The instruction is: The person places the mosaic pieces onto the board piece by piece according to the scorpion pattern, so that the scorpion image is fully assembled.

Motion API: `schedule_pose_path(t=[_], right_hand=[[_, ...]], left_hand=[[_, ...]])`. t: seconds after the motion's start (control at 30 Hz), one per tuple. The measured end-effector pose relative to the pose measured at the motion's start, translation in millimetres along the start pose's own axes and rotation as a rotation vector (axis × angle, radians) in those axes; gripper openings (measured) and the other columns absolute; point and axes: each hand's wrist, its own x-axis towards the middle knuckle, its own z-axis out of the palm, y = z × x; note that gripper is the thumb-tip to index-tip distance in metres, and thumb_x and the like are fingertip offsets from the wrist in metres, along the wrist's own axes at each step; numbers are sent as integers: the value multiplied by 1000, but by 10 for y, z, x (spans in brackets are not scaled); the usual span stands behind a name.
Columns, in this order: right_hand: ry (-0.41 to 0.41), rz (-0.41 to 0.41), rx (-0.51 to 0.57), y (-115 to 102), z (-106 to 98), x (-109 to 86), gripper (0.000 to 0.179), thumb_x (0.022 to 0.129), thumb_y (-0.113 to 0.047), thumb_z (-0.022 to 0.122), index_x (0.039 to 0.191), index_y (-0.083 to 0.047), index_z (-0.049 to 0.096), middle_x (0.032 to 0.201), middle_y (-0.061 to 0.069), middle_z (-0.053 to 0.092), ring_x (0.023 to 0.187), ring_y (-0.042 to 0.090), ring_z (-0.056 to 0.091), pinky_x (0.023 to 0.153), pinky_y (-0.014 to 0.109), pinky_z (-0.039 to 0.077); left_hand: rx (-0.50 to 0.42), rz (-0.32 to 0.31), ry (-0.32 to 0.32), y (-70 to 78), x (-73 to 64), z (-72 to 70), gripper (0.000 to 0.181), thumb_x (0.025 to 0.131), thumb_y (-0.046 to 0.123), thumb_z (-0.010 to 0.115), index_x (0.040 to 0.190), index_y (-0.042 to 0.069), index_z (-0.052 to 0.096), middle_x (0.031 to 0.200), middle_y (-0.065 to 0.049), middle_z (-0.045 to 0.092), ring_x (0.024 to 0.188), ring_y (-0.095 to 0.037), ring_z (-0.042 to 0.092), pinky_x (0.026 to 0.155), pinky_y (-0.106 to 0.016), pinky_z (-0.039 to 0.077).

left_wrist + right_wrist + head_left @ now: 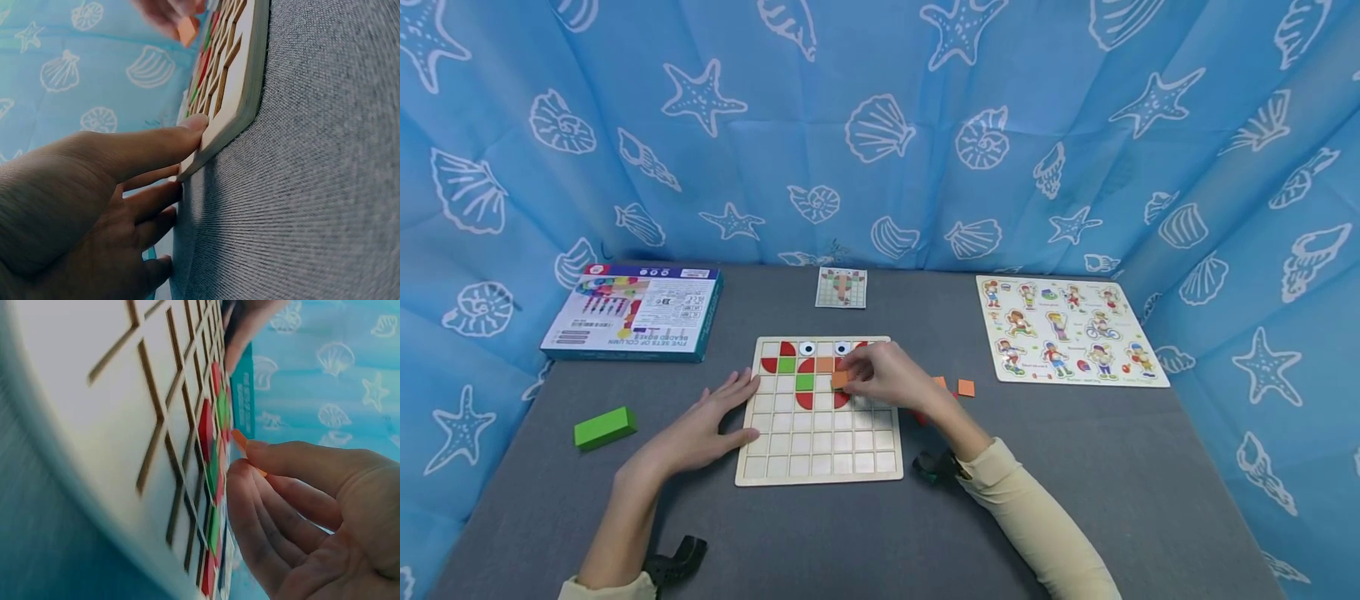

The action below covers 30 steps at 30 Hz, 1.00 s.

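Note:
A wooden grid board (820,477) lies on the grey table, with red, green and orange tiles and round eye tiles in its upper rows. My right hand (883,372) pinches an orange square tile (839,380) between thumb and fingers, just over the board's upper middle. In the right wrist view the orange tile (240,439) shows edge-on at the fingertips. At the board's left edge rests my left hand (703,425), fingers extended; its thumb touches the rim in the left wrist view, and the fingers lie along the side.
A pattern card (841,288) lies behind the board. Loose orange tiles (966,388) and red pieces sit right of it, partly behind my right arm. A green block (605,428) and a boxed set (632,317) are at left, a picture puzzle board (1067,333) at right.

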Motion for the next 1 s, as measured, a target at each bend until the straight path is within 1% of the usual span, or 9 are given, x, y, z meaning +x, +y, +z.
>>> schedule_pose_path(t=[0.1, 0.17, 0.3, 0.37, 0.47, 0.6, 0.77, 0.87, 1.0], right_hand=[[-10, -21, -36, -37, 74, 96, 24, 96, -12, 83, 117, -2, 80, 94, 7, 81, 85, 9, 76, 79, 19, 61], [-11, -37, -61, -59, 112, 145, 22, 96, -13, 83, 114, -2, 80, 92, 6, 80, 82, 8, 73, 77, 20, 59], [-22, -34, -91, -102, 164, 197, 19, 96, -11, 82, 112, -1, 79, 88, 5, 77, 77, 6, 66, 76, 22, 57], [-26, -25, -100, -126, 179, 204, 19, 96, -9, 81, 112, 0, 79, 87, 5, 77, 77, 7, 66, 77, 24, 58], [-31, -17, -103, -157, 193, 202, 19, 96, -7, 80, 114, 0, 79, 90, 7, 78, 80, 11, 70, 78, 26, 60], [-35, -12, -105, -174, 199, 191, 19, 97, -5, 79, 115, 0, 79, 95, 9, 79, 84, 13, 71, 78, 26, 60], [-40, -30, -116, -155, 193, 174, 19, 97, -6, 79, 115, -1, 80, 95, 9, 79, 81, 11, 67, 76, 24, 57], [-35, -37, -91, -122, 170, 138, 19, 97, -8, 80, 115, -2, 80, 92, 7, 77, 79, 10, 64, 74, 23, 55], [-11, -16, -36, -51, 105, 49, 20, 96, -10, 81, 115, -3, 80, 90, 5, 75, 79, 7, 63, 73, 20, 54]], left_hand=[[2, -2, -2, 9, 6, -5, 87, 101, 33, 78, 170, 5, 33, 179, -24, 23, 168, -52, 15, 129, -81, 10], [3, -1, -2, 15, 7, -8, 87, 101, 34, 78, 170, 6, 33, 179, -24, 24, 168, -52, 15, 129, -81, 10], [4, 1, 2, 19, 2, -10, 87, 101, 33, 78, 170, 5, 34, 179, -25, 24, 168, -52, 16, 129, -81, 10], [2, 0, 3, 19, -2, -9, 86, 101, 33, 78, 170, 5, 34, 179, -25, 24, 168, -52, 16, 129, -81, 10], [3, -2, 4, 15, -6, -4, 86, 101, 33, 78, 169, 5, 34, 179, -24, 24, 167, -52, 16, 129, -81, 11], [4, -1, 4, 16, -11, -3, 86, 101, 33, 78, 169, 5, 34, 179, -24, 24, 167, -52, 16, 129, -81, 11], [1, 0, 3, 17, -17, -3, 87, 100, 33, 79, 169, 5, 34, 179, -25, 24, 167, -53, 16, 129, -81, 11], [1, 2, 4, 17, -17, 0, 87, 100, 33, 79, 169, 5, 34, 179, -25, 24, 167, -53, 16, 129, -81, 11], [0, 4, 5, 16, -16, 1, 86, 100, 32, 78, 169, 5, 34, 179, -25, 24, 167, -53, 16, 130, -80, 11]])
